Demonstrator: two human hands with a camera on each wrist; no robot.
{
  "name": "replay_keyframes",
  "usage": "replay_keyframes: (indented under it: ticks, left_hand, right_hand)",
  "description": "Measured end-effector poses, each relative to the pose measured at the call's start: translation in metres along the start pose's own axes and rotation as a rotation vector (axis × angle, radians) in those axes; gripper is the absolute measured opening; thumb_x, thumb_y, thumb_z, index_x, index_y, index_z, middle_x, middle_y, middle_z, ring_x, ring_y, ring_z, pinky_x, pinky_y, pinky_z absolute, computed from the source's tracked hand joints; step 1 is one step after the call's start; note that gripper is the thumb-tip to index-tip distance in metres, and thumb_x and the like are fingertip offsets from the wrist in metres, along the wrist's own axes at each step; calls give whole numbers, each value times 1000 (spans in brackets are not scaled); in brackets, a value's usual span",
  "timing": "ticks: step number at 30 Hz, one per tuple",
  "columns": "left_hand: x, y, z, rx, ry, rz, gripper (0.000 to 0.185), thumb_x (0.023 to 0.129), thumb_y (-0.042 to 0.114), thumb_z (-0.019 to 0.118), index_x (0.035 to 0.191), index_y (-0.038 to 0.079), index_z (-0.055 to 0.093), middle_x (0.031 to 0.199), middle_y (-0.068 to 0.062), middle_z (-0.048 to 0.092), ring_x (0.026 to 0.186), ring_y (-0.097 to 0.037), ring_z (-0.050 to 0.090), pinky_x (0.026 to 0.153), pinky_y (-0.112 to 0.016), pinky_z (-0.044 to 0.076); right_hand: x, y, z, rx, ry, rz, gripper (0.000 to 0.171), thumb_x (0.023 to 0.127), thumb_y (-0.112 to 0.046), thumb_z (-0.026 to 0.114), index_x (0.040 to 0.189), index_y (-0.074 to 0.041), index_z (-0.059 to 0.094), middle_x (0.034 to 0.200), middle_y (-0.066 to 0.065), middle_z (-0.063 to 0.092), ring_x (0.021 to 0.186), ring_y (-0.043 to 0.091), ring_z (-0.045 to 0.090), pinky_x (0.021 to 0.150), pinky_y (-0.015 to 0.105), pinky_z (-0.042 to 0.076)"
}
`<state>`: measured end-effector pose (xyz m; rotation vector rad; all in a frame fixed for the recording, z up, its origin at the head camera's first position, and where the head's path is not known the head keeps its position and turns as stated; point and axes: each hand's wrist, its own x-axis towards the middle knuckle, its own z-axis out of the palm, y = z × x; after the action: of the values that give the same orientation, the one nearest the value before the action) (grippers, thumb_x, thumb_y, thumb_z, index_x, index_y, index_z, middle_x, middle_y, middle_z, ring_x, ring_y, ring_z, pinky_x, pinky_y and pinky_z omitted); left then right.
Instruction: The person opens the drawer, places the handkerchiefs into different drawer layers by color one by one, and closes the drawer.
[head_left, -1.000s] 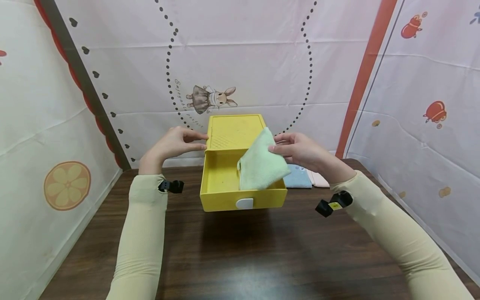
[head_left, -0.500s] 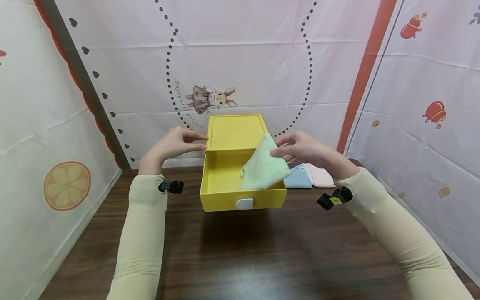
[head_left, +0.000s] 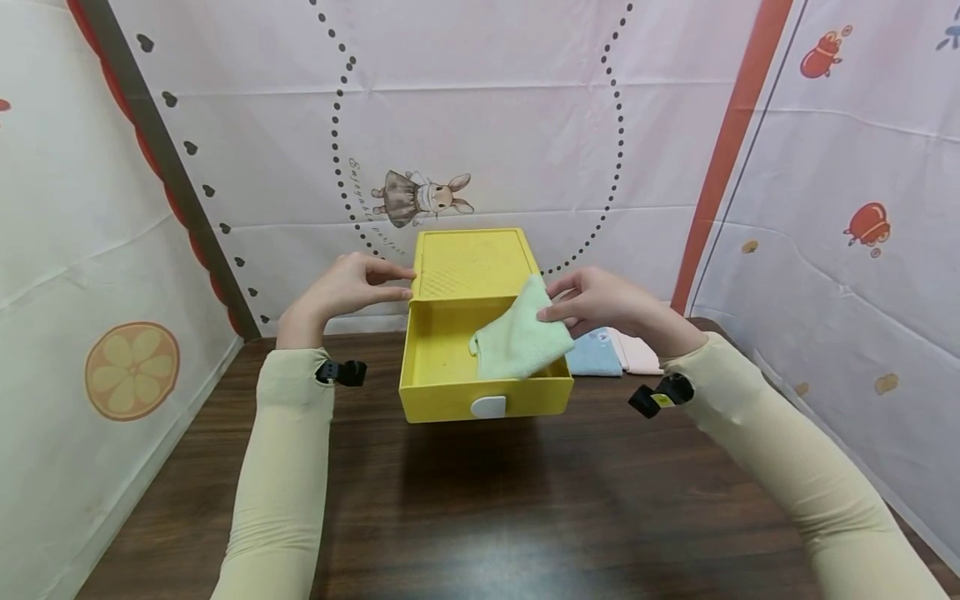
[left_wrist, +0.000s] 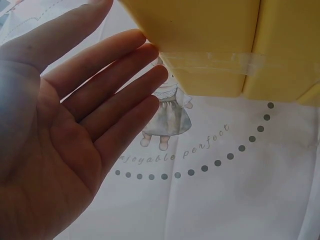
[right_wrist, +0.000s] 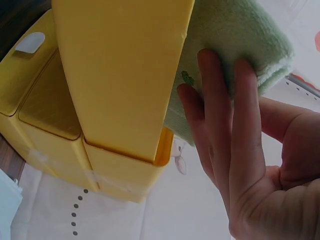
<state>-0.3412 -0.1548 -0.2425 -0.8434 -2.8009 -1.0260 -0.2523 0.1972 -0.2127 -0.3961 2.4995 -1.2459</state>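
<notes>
A printed orange slice (head_left: 132, 371) is seen low on the left backdrop, beside the dark wooden table (head_left: 480, 508). The left hand (head_left: 347, 285) is held flat, fingers (left_wrist: 131, 80) straight and together, their tips pressed against the left side of the yellow box's (head_left: 468, 267) casing; nothing is gripped by it. A rabbit print (head_left: 422, 197) is noted on the rear backdrop just above the box. The yellow drawer (head_left: 442, 392) is pulled out toward the person, a white tab (head_left: 488, 407) on its front. A folded green cloth (head_left: 519, 338) is held over the drawer's right half, its lower edge down inside the opening, whether it touches the bottom cannot be told. The cloth is pinched at its upper right corner by the right hand (head_left: 596, 302), fingers (right_wrist: 227, 100) laid along it. Just right of the drawer, a blue cloth (head_left: 592, 358) and a pink cloth (head_left: 637, 357) lie folded on the table.
</notes>
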Motion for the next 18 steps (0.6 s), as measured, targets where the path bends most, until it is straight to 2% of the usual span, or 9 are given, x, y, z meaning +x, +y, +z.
replay_keyframes:
  ticks: [4, 9, 13, 18]
  left_hand:
    - [0, 0, 0, -4, -1, -1, 43, 82, 40, 73, 119, 19, 68, 119, -5, 67, 105, -19, 63, 89, -40, 51]
    - [0, 0, 0, -3, -1, -3, 44, 81, 41, 73, 119, 20, 68, 119, -4, 67, 105, -18, 63, 90, -40, 51]
    - [0, -1, 0, -1, 0, -3, 44, 81, 43, 73, 119, 21, 68, 119, -4, 67, 104, -18, 63, 90, -40, 51]
    - [1, -2, 1, 2, -5, 1, 46, 80, 44, 73, 119, 21, 68, 119, -4, 67, 105, -18, 63, 90, -40, 51]
  right_hand:
    - [3, -2, 3, -1, 4, 1, 33, 91, -20, 64, 116, 1, 57, 89, 3, 67, 73, 11, 64, 73, 31, 57]
    - [6, -4, 8, 50, -3, 1, 26, 93, -19, 62, 109, 0, 56, 77, -1, 59, 64, 10, 55, 68, 29, 55]
    - [8, -3, 10, 70, -18, 6, 25, 93, -17, 62, 110, 0, 55, 82, 1, 62, 69, 11, 62, 69, 32, 57]
    - [10, -2, 12, 31, -23, 25, 29, 91, -16, 63, 114, 2, 55, 90, 6, 65, 73, 14, 67, 72, 34, 57]
